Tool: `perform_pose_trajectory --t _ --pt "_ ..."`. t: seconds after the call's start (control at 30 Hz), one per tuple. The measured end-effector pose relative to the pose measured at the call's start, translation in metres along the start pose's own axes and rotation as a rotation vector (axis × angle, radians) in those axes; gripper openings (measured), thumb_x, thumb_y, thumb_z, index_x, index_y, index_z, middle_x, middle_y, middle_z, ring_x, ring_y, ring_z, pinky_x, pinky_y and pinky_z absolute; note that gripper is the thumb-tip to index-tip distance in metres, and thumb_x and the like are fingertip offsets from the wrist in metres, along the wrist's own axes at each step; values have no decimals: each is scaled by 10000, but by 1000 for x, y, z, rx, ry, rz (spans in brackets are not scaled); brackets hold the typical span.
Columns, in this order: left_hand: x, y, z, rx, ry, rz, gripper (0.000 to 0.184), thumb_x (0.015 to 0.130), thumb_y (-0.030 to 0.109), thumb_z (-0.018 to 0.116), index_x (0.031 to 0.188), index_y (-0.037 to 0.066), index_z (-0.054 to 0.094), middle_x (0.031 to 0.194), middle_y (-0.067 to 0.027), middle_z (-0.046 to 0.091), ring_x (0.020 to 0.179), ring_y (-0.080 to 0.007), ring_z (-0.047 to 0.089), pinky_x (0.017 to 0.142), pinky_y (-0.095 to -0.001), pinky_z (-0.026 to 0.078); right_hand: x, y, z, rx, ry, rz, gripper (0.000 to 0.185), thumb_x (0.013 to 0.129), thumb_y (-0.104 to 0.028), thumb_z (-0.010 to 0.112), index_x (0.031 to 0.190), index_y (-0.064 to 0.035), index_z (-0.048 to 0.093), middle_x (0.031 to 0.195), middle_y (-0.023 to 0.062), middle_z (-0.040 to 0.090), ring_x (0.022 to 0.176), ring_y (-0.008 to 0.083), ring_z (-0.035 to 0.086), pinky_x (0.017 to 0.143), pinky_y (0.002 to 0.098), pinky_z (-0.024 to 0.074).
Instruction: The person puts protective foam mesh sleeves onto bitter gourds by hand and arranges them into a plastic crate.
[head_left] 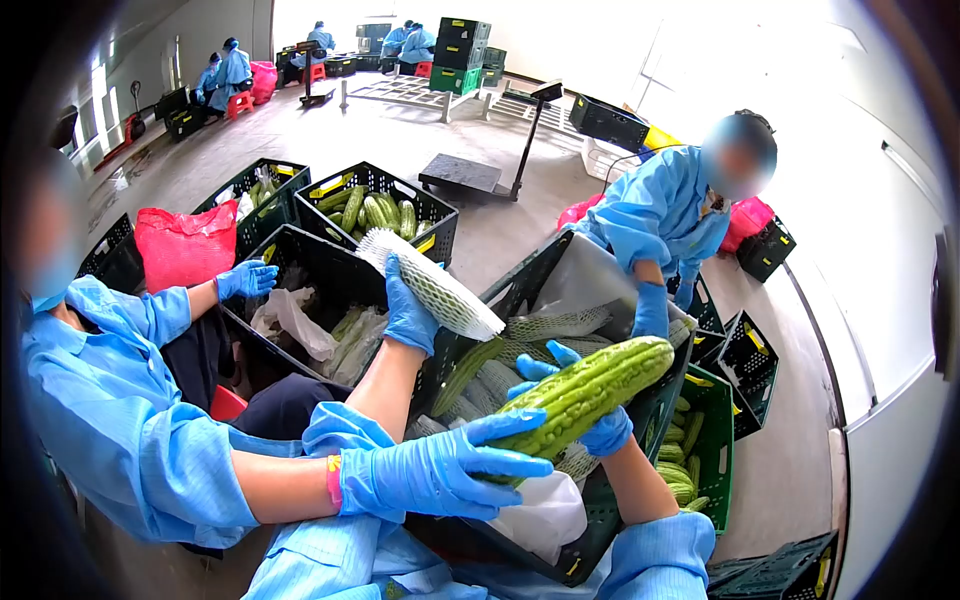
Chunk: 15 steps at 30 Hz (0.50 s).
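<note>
My left hand [408, 312] is raised over the crates, its fingers closed round a gourd in a white foam net [432, 285]. My right hand [606, 432] lies under and behind a large bare green gourd [590, 395], with its fingers round the far side. A co-worker's gloved hand [440, 475], with a pink band at the wrist, comes in from the left, crosses over my left sleeve and touches the near end of the same gourd. Below is a black crate [575, 570] with netted gourds [490, 385] and a white plastic bag [540, 515].
A co-worker [130, 400] sits at left; another [650, 215] reaches into the crate from across. Crates of gourds [440, 215] stand behind, a green crate [715, 450] at right. Farther back are a floor scale [465, 172], stacked crates [460, 50] and several people.
</note>
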<state>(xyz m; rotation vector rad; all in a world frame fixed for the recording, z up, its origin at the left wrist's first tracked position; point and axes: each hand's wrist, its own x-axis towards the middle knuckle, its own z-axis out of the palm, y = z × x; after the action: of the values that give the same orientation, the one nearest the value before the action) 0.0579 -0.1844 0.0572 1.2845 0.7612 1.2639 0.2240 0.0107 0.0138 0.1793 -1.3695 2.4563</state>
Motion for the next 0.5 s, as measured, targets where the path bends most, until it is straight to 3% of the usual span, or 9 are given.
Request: perform_pose_trajectory --t 0.03,0.07,0.1,0.17,0.2,0.3,0.37,0.43,0.5 --pt "0 -1 -1 -13 4 4 268 812 -11 644 1035 137 630 1416 -107 479 1402 -397 283 1123 -487 293 2 2 3 53 99 -10 1089 708 -475 819 1519 -84 208 1523 204 314 1313 421 434 1082 558 371" --pt "1 -1 -2 -33 10 8 278 813 -17 643 1045 135 628 1422 -109 475 1406 -395 279 1125 -485 292 6 0 5 49 41 -78 938 741 -468 782 1457 -51 342 1510 188 347 1310 424 435 1085 553 376" --pt "1 -2 -3 -53 19 10 287 813 -22 642 1054 133 627 1427 -112 471 1409 -393 275 1126 -483 290 10 -1 6 61 36 -109 843 785 -424 730 1435 -30 365 1489 183 382 1319 404 429 1090 543 374" --pt "0 -6 -6 -112 51 5 307 814 -34 641 1074 130 625 1439 -117 463 1416 -390 267 1129 -480 288 13 -4 15 155 210 -96 854 758 -355 724 1435 -3 340 1455 173 423 1306 366 457 1101 521 372" --pt "1 -9 -8 -144 70 3 317 815 -40 640 1084 128 624 1444 -119 459 1420 -388 263 1131 -478 286 13 -5 20 160 261 -93 739 824 -343 640 1422 -8 363 1420 167 460 1266 325 498 1096 481 380" --pt "10 -19 -19 -303 141 -58 349 825 -39 629 1127 136 611 1452 -148 442 1437 -384 230 1136 -512 262 13 -2 20 198 531 -69 662 871 -338 603 1404 -11 386 1377 160 498 1232 290 522 1083 451 389" --pt "15 -9 -24 -791 229 -346 363 828 -35 631 1157 113 599 1438 -140 457 1388 -386 315 1119 -513 289 13 1 8 187 698 -43 610 888 -386 629 1344 -23 449 1263 138 562 1143 263 560 1043 425 414" --pt "15 -7 -24 -878 251 -501 334 839 -10 627 1158 84 601 1405 -134 483 1318 -379 401 1099 -520 313 11 1 -3 163 848 4 622 868 -417 673 1313 -30 477 1200 128 590 1100 256 571 1025 411 423" --pt "11 -15 -24 -573 197 -519 271 858 35 619 1128 48 618 1355 -132 521 1227 -363 489 1077 -534 334 9 5 -26 116 958 46 567 842 -403 721 1242 -44 539 1117 105 613 1027 232 586 979 383 446"
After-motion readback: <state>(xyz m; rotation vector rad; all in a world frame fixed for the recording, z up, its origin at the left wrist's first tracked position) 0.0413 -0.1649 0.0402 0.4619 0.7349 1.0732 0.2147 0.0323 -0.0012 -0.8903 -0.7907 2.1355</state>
